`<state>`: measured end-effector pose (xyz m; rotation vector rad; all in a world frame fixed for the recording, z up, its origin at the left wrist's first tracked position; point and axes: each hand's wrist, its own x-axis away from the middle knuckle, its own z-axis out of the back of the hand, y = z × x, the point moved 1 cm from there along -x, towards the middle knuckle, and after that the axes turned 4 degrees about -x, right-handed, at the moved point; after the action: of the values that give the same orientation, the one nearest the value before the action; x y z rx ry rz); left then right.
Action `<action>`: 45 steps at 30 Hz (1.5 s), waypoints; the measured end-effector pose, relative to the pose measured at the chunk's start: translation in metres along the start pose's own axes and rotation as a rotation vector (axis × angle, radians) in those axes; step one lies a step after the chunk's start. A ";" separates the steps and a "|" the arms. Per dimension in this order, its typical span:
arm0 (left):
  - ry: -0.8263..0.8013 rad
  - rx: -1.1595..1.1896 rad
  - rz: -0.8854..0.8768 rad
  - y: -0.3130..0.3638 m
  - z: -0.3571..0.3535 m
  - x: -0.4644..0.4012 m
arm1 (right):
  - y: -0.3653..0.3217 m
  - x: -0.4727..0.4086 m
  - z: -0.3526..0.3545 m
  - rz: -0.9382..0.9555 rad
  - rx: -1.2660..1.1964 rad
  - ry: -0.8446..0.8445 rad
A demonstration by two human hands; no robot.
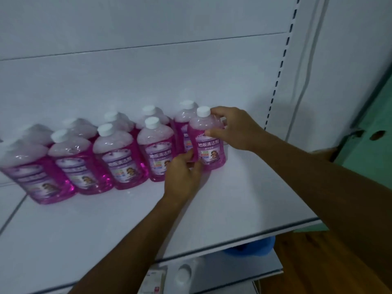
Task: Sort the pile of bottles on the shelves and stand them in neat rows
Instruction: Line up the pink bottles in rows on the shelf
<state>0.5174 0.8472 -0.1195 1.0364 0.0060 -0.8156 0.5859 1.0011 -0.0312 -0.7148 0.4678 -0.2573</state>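
Observation:
Several pink bottles with white caps stand in two rows along the back of the white shelf. The rightmost front bottle stands upright at the row's right end. My right hand wraps its shoulder and neck from the right. My left hand holds its lower left side at the base, just right of the neighbouring front bottle. A back-row bottle stands right behind the held one. The leftmost bottles are blurred.
The shelf's front edge runs diagonally at lower right. Below it, a lower shelf carries a blue object and white packaged items. A slotted upright bounds the shelf on the right; a green wall and brown floor lie beyond.

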 end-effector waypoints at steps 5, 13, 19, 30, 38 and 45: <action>0.027 -0.153 -0.032 -0.015 0.013 0.002 | -0.004 -0.010 -0.019 0.043 -0.007 -0.036; 0.089 -0.414 -0.027 -0.029 0.027 0.002 | 0.006 -0.008 -0.031 0.034 -0.001 0.041; -0.020 -0.386 -0.091 -0.043 0.029 -0.003 | 0.008 -0.005 -0.040 -0.076 -0.297 -0.139; -0.110 -0.405 -0.202 -0.045 0.034 0.002 | 0.005 0.001 -0.046 -0.030 -0.139 0.003; -0.310 -0.426 -0.238 -0.056 0.066 0.033 | -0.038 0.017 -0.044 0.136 0.186 0.127; -0.277 -0.496 -0.053 -0.067 0.179 0.111 | -0.137 0.046 -0.102 0.203 0.366 0.083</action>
<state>0.4913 0.6277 -0.1156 0.4539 0.0005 -0.9408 0.5666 0.8259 -0.0199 -0.2978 0.5510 -0.1754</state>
